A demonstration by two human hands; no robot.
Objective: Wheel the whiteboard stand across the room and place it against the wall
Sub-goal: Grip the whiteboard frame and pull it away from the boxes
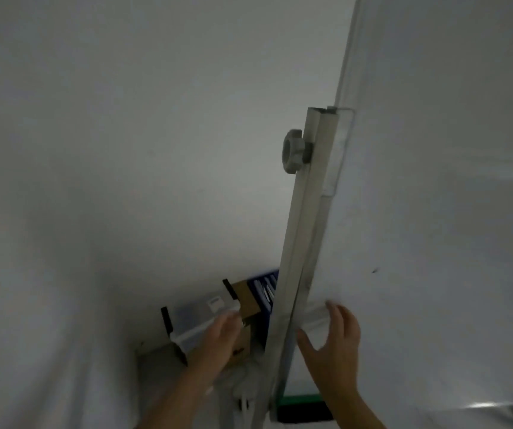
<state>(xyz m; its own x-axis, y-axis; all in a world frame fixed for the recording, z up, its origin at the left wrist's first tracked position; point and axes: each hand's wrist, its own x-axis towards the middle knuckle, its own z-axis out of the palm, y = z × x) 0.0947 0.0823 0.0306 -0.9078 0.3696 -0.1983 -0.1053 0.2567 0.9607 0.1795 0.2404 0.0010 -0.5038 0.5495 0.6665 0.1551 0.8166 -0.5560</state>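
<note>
So the whiteboard stand [301, 243] looks like it's already been brought close to the wall [125, 119]. The board's white face [434, 181] fills the right side of the view, the metal upright runs down the middle with its grey clamp knob [292, 151] sticking out toward the wall, and plain white wall is seen just beyond the frame edge. Whether the frame is actually touching the wall can't be told from here, so the last nudge and squaring-up is probably what's left. The wheels aren't in view at all.

Left hand [221, 335] is stretched out on the wall side of the upright, fingers loosely open, nothing gripped as far as can be seen. It's blurred, and it sits in front of some boxes [249, 298] piled low against the wall, so contact can't be called either way. Right hand [335, 335] is spread wide open, with the fingertips apparently laid flat near the board's lower left edge, beside the upright. Pressing, not clenched around anything.
</note>
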